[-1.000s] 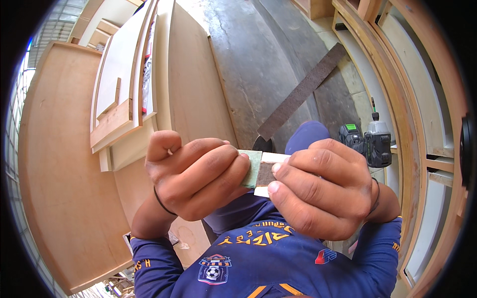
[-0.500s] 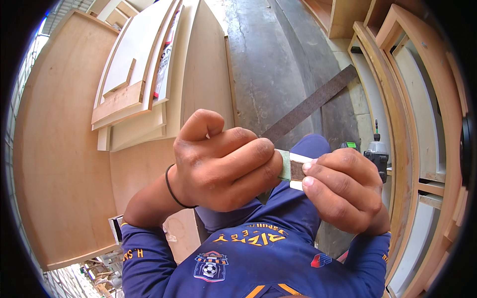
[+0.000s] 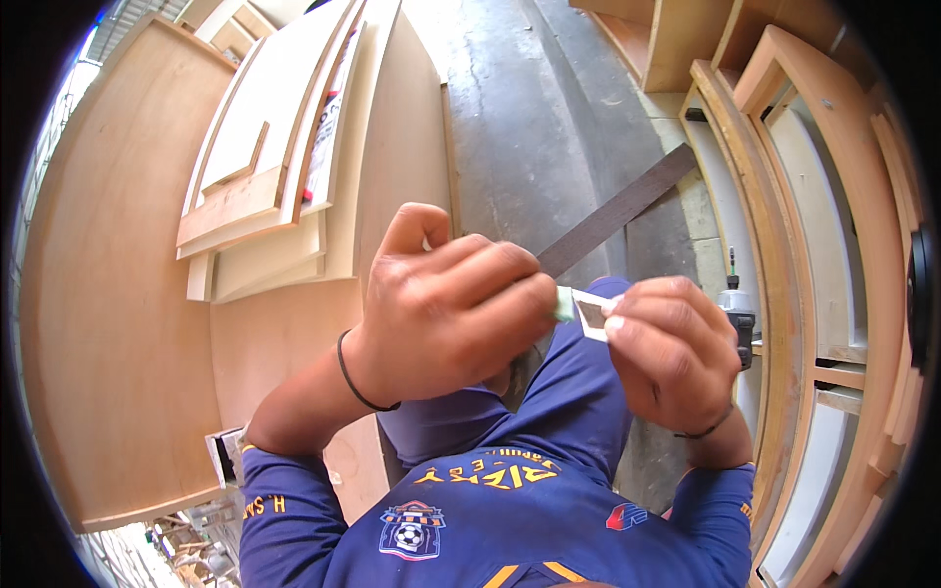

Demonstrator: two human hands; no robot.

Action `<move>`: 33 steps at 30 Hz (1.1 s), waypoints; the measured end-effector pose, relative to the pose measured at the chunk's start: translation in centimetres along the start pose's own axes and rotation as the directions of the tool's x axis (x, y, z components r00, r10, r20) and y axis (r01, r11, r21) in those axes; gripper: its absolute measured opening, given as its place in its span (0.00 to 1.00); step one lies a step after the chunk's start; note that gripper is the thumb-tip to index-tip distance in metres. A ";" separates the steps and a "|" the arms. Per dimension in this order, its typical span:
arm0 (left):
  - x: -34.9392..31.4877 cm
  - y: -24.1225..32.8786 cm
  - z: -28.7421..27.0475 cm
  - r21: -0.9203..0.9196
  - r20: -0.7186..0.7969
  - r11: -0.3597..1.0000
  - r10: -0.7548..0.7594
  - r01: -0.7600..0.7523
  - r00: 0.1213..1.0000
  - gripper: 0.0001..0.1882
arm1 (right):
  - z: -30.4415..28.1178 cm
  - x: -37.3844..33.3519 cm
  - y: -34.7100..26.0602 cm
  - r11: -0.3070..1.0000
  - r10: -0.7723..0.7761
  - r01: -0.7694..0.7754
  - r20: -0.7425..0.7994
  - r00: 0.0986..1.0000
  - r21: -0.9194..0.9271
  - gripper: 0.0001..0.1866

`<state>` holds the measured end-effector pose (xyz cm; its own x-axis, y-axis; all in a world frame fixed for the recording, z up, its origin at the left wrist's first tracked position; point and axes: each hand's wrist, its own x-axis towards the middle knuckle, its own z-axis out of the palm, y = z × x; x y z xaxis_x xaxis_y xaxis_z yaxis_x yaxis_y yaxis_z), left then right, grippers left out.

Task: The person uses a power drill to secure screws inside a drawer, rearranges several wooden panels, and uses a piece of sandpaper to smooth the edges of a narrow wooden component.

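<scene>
My left hand is closed, its thumb and fingers pinching a small pale green piece that sticks out past the fingertips. Facing it, my right hand pinches a small flat piece, brown in the middle with white edges. The two pieces are very close at their ends; whether they touch is unclear. Behind my left hand a long dark brown strip runs off to the upper right. Its near end is hidden, so I cannot tell if the hand touches it.
White and wooden panels are stacked on the left, beside a large plywood surface. Wooden frames stand along the right. A cordless driver is beyond my right hand. Grey concrete floor lies ahead.
My hands have tilted, and the white-edged piece now slants down to the right. The green piece shows at a different angle against it. The whole view has shifted slightly.
</scene>
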<state>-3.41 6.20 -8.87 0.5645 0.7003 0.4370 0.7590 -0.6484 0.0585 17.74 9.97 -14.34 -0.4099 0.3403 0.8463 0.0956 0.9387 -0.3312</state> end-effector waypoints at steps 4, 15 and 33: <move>-1.8 -0.9 3.1 -0.479 0.106 0.757 -0.452 0.444 0.885 0.06 | 0.7 -1.3 0.8 0.913 0.381 -0.347 -0.146 0.913 0.214 0.13; -1.8 1.6 7.4 -0.904 0.427 -0.283 -0.538 0.321 0.727 0.16 | 3.3 -4.8 1.8 0.578 0.645 -0.379 -0.120 0.754 0.722 0.15; -1.7 1.2 7.3 -0.670 -0.300 0.742 -0.301 0.025 0.905 0.14 | 2.9 -5.6 2.0 0.464 0.539 -0.184 -0.112 0.835 0.866 0.17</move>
<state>-1.08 6.35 -16.08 0.1853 0.7396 0.6471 0.3603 -0.6637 0.6555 17.59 9.78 -20.95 -0.1892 0.7965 0.5743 -0.6659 0.3257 -0.6712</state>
